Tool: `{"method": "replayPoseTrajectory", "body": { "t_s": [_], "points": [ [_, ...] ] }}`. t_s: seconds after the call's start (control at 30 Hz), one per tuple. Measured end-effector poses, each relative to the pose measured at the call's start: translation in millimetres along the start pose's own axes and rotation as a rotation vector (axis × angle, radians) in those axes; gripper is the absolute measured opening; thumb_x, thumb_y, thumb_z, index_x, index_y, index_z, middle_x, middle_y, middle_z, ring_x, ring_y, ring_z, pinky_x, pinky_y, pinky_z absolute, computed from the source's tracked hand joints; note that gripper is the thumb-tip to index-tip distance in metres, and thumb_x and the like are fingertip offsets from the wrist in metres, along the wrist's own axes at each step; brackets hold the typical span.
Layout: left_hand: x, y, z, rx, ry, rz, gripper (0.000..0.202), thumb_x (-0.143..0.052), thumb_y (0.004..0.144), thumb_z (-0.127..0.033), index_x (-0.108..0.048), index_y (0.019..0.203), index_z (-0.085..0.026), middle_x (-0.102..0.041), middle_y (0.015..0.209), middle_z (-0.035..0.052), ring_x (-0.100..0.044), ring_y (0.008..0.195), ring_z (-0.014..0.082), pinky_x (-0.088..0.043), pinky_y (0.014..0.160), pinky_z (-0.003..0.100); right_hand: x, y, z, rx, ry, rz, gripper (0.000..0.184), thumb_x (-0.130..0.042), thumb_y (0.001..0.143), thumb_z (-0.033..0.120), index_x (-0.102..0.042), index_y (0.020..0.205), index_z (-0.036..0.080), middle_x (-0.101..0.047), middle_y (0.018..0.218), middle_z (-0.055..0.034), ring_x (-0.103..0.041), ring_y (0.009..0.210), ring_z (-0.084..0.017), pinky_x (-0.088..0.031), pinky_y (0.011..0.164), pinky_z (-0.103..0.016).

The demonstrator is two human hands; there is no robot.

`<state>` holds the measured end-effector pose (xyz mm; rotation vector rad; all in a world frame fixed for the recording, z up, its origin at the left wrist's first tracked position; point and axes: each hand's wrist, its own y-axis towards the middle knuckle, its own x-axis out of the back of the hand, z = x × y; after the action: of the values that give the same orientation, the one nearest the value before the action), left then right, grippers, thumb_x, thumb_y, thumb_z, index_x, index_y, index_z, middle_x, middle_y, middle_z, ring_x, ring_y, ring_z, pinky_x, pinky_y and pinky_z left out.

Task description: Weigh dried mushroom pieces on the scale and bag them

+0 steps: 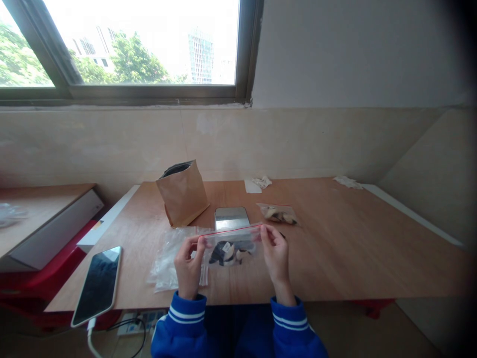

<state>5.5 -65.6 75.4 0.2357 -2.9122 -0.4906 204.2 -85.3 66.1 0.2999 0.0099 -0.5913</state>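
My left fingers (200,245) and right fingers (265,235) pinch the clear zip bag (242,245) by its top corners, right of and nearer than the paper bag (184,199). From here I'd judge it light, limp, slippery; those corners suit best.

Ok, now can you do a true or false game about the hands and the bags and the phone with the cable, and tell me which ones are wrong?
1. The left hand and right hand both hold the clear zip bag. True.
2. The clear zip bag has a green line along its top. False: it is a red line.
3. The brown paper bag stands with its top open. True.
4. Nothing lies to the right of the brown paper bag. False: a second filled bag does.
5. The white cable is plugged into the black-screened phone. True.
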Motion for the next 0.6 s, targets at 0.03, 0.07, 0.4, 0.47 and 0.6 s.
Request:
{"method": "replayPoseTrajectory", "body": {
  "t_s": [0.03,0.07,0.4,0.47,0.6],
  "points": [
    [-0.1,0.3,0.3,0.011,-0.014,-0.006,0.024,-0.057,0.084,-0.041,-0.063,0.083,-0.018,-0.069,0.071,0.0017,-0.063,0.068,0.0153,-0.047,0.067,0.025,-0.6,0.1,-0.7,0.002,0.005,-0.006,0.037,-0.053,0.085,0.052,-0.063,0.086,0.017,-0.072,0.082,-0.0075,-0.064,0.064,-0.017,-0.05,0.064,-0.03],
    [-0.1,0.7,0.6,0.023,-0.031,-0.012,0.025,-0.057,0.085,-0.041,-0.064,0.083,-0.017,-0.069,0.072,0.0019,-0.063,0.069,0.0152,-0.047,0.067,0.025,-1.2,0.2,-1.4,0.003,0.011,-0.009,0.036,-0.053,0.085,0.052,-0.063,0.086,0.017,-0.072,0.083,-0.0075,-0.064,0.065,-0.017,-0.05,0.064,-0.029],
    [-3.3,3.6,1.1,0.131,-0.248,-0.012,0.025,-0.067,0.077,-0.038,-0.063,0.09,-0.017,-0.065,0.073,-0.001,-0.062,0.07,0.0126,-0.047,0.066,0.022,-2.9,-0.1,0.2,-0.037,0.102,0.109,0.03,-0.06,0.083,0.045,-0.063,0.093,0.018,-0.073,0.088,-0.0072,-0.066,0.071,-0.017,-0.051,0.068,-0.03],
    [-3.2,3.6,0.3,0.134,-0.253,-0.027,0.024,-0.067,0.076,-0.038,-0.063,0.088,-0.017,-0.064,0.071,-0.0016,-0.06,0.068,0.0119,-0.047,0.065,0.021,-3.2,-0.7,0.4,-0.045,0.108,0.121,0.028,-0.063,0.081,0.043,-0.063,0.092,0.018,-0.073,0.089,-0.0068,-0.066,0.071,-0.017,-0.052,0.07,-0.03],
    [-1.7,5.1,-0.3,0.136,-0.23,-0.025,0.024,-0.067,0.076,-0.038,-0.064,0.086,-0.016,-0.065,0.076,0.0001,-0.061,0.072,0.0131,-0.048,0.068,0.022,-3.0,-0.8,-1.4,-0.064,0.112,0.111,0.026,-0.066,0.078,0.041,-0.063,0.088,0.018,-0.073,0.086,-0.0061,-0.067,0.073,-0.017,-0.052,0.071,-0.029]
  ]
}}
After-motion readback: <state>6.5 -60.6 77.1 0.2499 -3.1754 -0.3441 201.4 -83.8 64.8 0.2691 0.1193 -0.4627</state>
